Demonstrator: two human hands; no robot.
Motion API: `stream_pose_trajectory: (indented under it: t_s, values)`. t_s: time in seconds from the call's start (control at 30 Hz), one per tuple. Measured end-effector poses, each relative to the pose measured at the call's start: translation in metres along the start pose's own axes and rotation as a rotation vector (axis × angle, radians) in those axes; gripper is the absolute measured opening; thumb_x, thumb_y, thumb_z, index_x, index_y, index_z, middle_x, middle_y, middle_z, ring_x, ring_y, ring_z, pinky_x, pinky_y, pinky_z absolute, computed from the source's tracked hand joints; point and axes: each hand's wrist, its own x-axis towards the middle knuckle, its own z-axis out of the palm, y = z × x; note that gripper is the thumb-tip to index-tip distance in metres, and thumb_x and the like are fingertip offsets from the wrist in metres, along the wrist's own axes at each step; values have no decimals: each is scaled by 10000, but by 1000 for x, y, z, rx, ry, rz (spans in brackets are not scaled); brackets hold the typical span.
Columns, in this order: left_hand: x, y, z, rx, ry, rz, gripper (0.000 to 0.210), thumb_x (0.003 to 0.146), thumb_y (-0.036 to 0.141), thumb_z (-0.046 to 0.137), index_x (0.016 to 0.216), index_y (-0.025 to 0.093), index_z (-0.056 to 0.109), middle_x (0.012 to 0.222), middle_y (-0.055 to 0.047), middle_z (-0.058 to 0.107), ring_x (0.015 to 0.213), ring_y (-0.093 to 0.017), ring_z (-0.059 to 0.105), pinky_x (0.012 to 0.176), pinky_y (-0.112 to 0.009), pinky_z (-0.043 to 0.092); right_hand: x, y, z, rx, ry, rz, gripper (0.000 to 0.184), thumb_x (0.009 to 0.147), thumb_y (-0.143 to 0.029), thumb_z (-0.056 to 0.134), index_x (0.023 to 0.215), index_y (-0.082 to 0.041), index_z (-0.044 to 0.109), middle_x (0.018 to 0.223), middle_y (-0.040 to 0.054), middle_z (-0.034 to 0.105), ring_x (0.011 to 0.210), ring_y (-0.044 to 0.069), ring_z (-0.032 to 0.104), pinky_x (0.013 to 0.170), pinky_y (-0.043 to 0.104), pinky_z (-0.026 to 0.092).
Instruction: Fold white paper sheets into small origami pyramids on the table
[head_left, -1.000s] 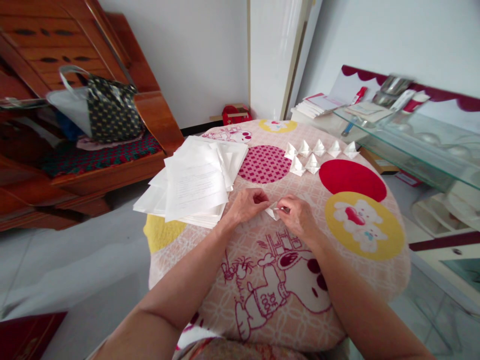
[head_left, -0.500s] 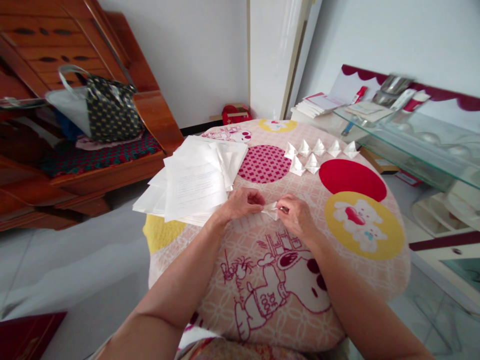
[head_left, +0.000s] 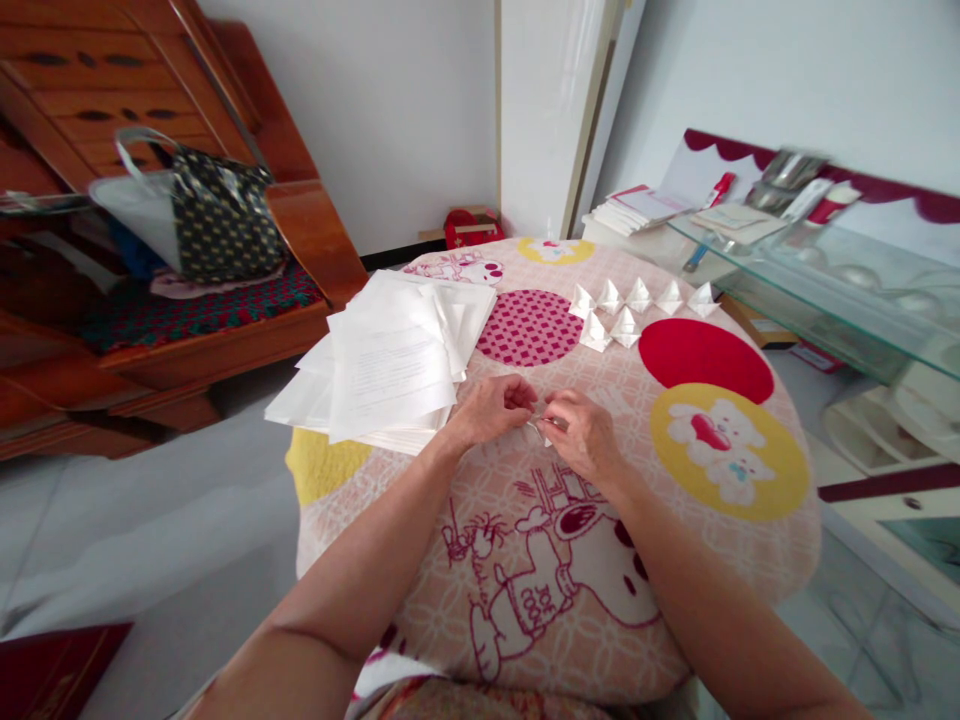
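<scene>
Between my two hands, low over the table's middle, is a small piece of folded white paper (head_left: 538, 430), mostly covered by fingers. My left hand (head_left: 498, 408) closes on its left side with curled fingers. On its right side my right hand (head_left: 579, 428) pinches the paper between thumb and fingertips. Beyond them stand several folded white paper shapes (head_left: 625, 327) with pointed tops, set in two rows. To the left of my hands lies a loose stack of white paper sheets (head_left: 394, 370), the upper one bearing faint print.
A patterned cloth (head_left: 600, 660) covers the round table. At the right stands a glass shelf (head_left: 840, 290) holding papers and a metal container. On the left, a wooden bench (head_left: 300, 230) carries a dotted bag (head_left: 221, 220). A red item (head_left: 472, 230) sits on the floor behind.
My hands have drawn closer together around the folded paper, the left shifting slightly right and the right slightly left. Less of the paper shows. The stack and the finished-looking shapes stay put.
</scene>
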Motion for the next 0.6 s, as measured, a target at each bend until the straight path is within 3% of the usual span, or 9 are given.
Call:
stream_pose_trajectory:
  t_s: [0.4, 0.6]
  values:
    - [-6, 10, 2, 320, 84, 69, 40, 787, 167, 670, 791, 158, 709, 685, -3, 716, 641, -121, 651, 596, -203, 475, 0, 0, 1, 12, -19, 13, 163, 825, -101, 718, 728, -218, 658, 963, 51, 705, 929, 208, 657, 836, 323, 486]
    - [-8, 21, 7, 422, 109, 80, 233, 744, 41, 613, 888, 167, 746, 733, -4, 749, 666, -128, 679, 642, -207, 510, -1, 3, 2, 25, -13, 2, 186, 805, -66, 668, 710, -225, 646, 938, 47, 707, 920, 205, 655, 833, 320, 497]
